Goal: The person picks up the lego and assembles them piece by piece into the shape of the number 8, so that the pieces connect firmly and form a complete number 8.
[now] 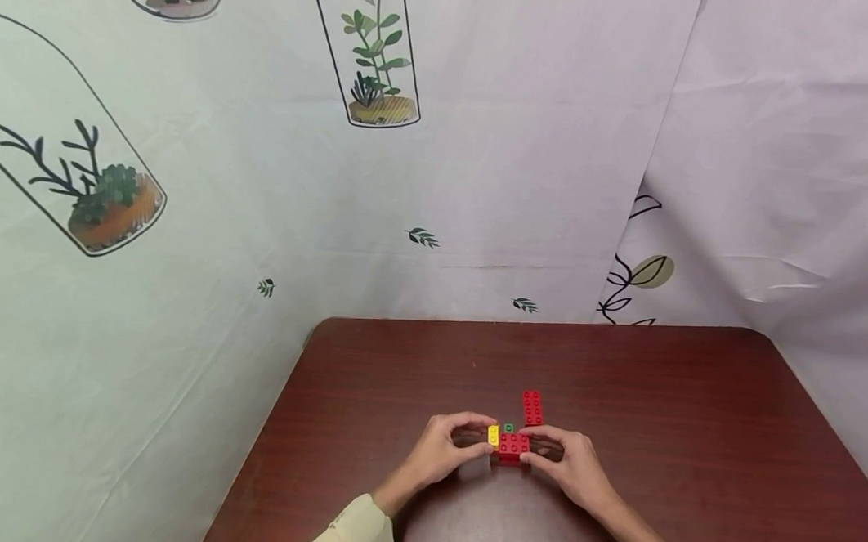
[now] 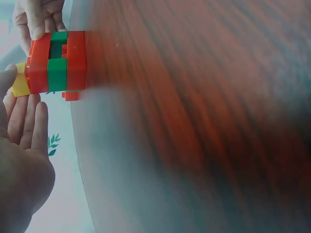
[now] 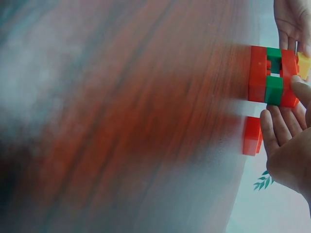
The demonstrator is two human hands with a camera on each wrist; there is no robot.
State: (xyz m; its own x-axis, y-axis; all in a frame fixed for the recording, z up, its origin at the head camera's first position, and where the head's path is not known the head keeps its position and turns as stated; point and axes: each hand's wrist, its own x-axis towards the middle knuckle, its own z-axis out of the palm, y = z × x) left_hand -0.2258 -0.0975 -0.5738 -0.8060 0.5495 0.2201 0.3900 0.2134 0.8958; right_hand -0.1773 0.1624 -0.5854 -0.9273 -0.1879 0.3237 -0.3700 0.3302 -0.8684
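A small stack of toy building bricks stands on the table, with a red brick at the bottom, green bricks point(image 2: 57, 74) in the middle and an upper red brick point(image 1: 513, 445) above them. A yellow brick point(image 1: 493, 436) sits on top at the left end. My left hand point(image 1: 438, 449) pinches the yellow brick between thumb and fingers. From the other side, my right hand point(image 1: 574, 468) grips the right end of the upper red brick, its thumb at the near side. A green stud shows just behind the stack in the head view.
Behind the stack and slightly right lies a separate long red brick point(image 1: 532, 407). The dark reddish wood table point(image 1: 656, 389) reaches to a pale wall cloth point(image 1: 483, 183) printed with plants at the back and left.
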